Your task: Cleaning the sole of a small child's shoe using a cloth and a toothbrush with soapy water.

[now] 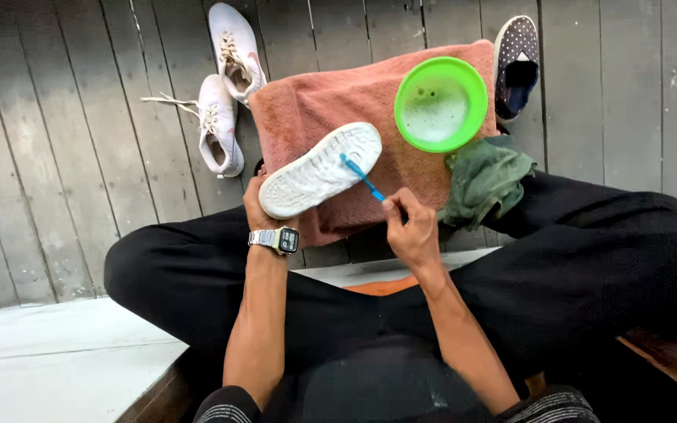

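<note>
1. Head view: the left hand (256, 205) grips the heel end of a white shoe (321, 170), fingers wrapped under it, holding it sole-up and tilted over a pink towel (315, 106). A wristwatch (276, 239) sits on that wrist.
2. The right hand (410, 229) is closed on a blue toothbrush (360, 176), pinching its handle; the brush head touches the sole near the toe end.
3. The towel lies on grey wooden planks (56, 157) in front of the person's crossed legs in black trousers (589, 258). Its near edge sits close to the knees, partly hidden behind the shoe and hands.
4. A green bowl (440, 103) with foamy water stands on the towel's right part, just beside the shoe's toe. A green cloth (486, 176) is bunched at the towel's right edge, touching the right leg.
5. A pair of white sneakers (225, 94) lies at the towel's left edge; a dark dotted slip-on (516, 66) lies past its right corner.
6. Bare planks stretch wide to the left and far right; room between bowl, cloth and hand is tight.
</note>
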